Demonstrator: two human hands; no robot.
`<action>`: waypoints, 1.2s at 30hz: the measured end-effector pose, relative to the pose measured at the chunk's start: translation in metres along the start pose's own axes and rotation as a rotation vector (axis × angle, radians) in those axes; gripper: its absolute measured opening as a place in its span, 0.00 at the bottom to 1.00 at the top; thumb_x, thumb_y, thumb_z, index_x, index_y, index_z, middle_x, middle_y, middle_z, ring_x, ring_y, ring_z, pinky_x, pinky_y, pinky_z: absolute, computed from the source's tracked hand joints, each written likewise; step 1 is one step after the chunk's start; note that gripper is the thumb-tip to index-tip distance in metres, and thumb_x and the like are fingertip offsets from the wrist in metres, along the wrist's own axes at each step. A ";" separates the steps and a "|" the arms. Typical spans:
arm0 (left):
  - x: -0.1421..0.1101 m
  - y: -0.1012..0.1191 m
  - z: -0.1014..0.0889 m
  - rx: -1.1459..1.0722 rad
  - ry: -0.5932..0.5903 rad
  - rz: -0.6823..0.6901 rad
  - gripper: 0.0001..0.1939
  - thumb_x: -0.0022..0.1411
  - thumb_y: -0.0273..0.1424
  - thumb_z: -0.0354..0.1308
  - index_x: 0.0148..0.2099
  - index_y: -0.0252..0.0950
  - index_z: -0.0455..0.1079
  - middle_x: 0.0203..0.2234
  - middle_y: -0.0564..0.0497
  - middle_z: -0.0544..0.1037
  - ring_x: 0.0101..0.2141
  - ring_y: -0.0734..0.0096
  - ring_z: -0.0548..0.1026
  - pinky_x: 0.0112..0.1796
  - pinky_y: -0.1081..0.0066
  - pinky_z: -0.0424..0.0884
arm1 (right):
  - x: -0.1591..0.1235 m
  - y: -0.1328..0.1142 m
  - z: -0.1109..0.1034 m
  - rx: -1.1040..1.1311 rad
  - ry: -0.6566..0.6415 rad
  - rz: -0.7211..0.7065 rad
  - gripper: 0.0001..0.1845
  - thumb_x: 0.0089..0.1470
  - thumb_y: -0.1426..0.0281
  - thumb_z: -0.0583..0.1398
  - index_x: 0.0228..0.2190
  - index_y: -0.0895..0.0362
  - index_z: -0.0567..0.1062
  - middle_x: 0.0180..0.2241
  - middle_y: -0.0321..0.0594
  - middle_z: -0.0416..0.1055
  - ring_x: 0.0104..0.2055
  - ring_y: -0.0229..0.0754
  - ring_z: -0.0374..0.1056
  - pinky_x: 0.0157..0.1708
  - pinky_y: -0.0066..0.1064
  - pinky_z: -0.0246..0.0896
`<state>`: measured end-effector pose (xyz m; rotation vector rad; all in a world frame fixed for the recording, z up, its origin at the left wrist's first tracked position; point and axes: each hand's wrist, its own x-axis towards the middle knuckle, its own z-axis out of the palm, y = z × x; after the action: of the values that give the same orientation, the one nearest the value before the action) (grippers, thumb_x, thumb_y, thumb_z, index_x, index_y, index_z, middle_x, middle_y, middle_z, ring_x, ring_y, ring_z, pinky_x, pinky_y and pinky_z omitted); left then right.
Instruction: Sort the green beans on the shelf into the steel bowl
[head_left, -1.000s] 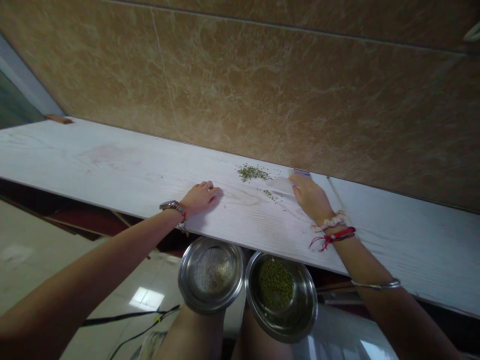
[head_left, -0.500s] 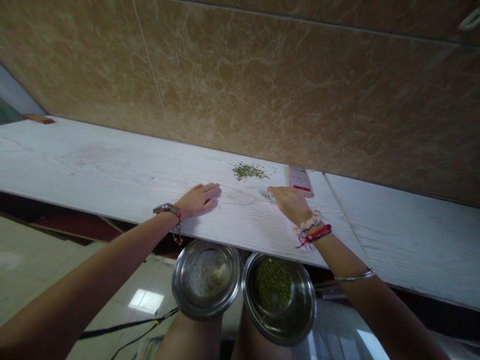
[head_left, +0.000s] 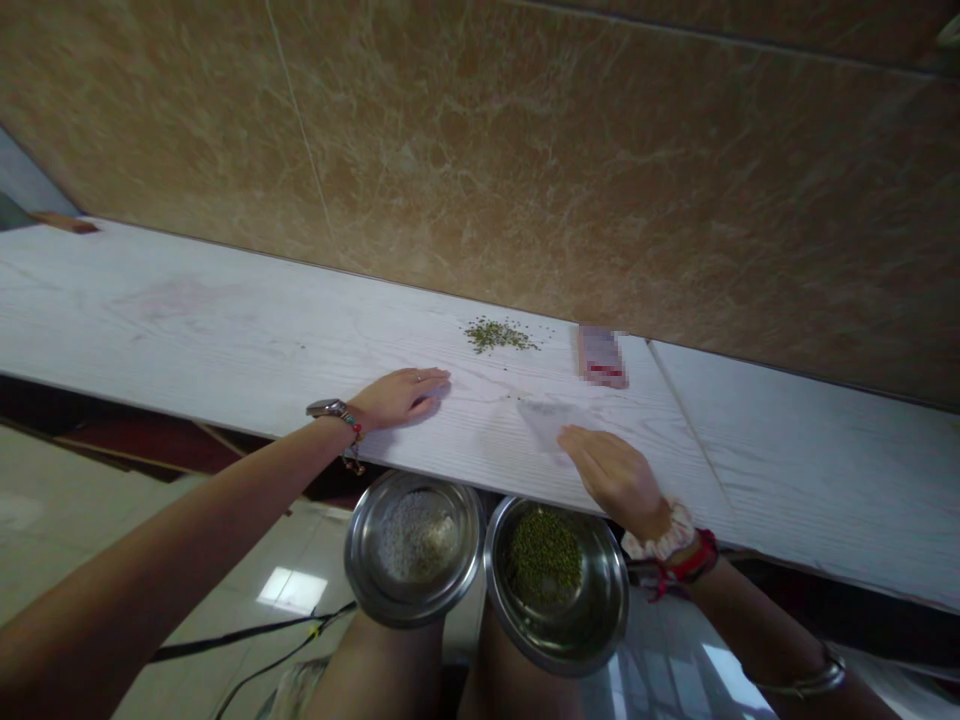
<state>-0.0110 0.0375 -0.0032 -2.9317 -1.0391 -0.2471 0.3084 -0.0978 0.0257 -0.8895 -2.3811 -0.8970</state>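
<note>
My left hand [head_left: 401, 395] lies flat on the white wood-grain tabletop [head_left: 375, 320], fingers stretched out and nothing held. Close to the front edge, my right hand [head_left: 611, 472] pinches a thin, see-through sheet [head_left: 544, 422], blurred, that slants down towards the tabletop. Behind the hands is a loose heap of mung beans [head_left: 499, 335], with a few strays nearer the sheet. Below the edge, over the lap, two steel bowls stand side by side: the left bowl [head_left: 358, 590] has white grains like rice [head_left: 412, 540] in it, the right bowl [head_left: 600, 640] mung beans [head_left: 546, 555].
A phone [head_left: 600, 355], its screen blurred out, lies behind my right hand near the brown marbled wall [head_left: 480, 150]. A small brown block [head_left: 66, 222] rests at the far left. Dark cables [head_left: 255, 632] run over the tiled floor [head_left: 225, 560].
My right hand has come back from beside the heap to the front edge, and the see-through sheet shows more. The small beans by its fingertips no longer show there. My left hand stays nearly still.
</note>
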 end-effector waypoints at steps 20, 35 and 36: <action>0.002 0.003 0.001 0.006 -0.009 -0.023 0.22 0.65 0.33 0.42 0.57 0.30 0.63 0.57 0.43 0.66 0.55 0.64 0.66 0.54 0.65 0.61 | -0.024 0.005 -0.045 -0.003 0.028 0.223 0.18 0.53 0.83 0.54 0.46 0.61 0.71 0.38 0.44 0.77 0.42 0.40 0.72 0.43 0.31 0.67; 0.002 0.003 0.002 0.016 -0.018 -0.040 0.22 0.65 0.33 0.41 0.58 0.33 0.62 0.58 0.46 0.65 0.55 0.66 0.65 0.55 0.65 0.61 | -0.023 0.023 -0.032 -0.102 -0.128 0.160 0.14 0.55 0.82 0.51 0.36 0.64 0.75 0.33 0.46 0.78 0.35 0.40 0.72 0.36 0.31 0.64; 0.002 0.002 0.002 0.016 -0.011 -0.039 0.22 0.65 0.32 0.42 0.58 0.33 0.62 0.57 0.46 0.66 0.55 0.66 0.66 0.55 0.65 0.61 | -0.022 0.021 -0.033 -0.089 -0.136 0.161 0.14 0.55 0.82 0.50 0.36 0.64 0.75 0.33 0.45 0.78 0.35 0.40 0.72 0.36 0.31 0.64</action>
<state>-0.0078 0.0369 -0.0052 -2.9044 -1.0946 -0.2220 0.3443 -0.1174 0.0443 -1.1933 -2.3559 -0.9110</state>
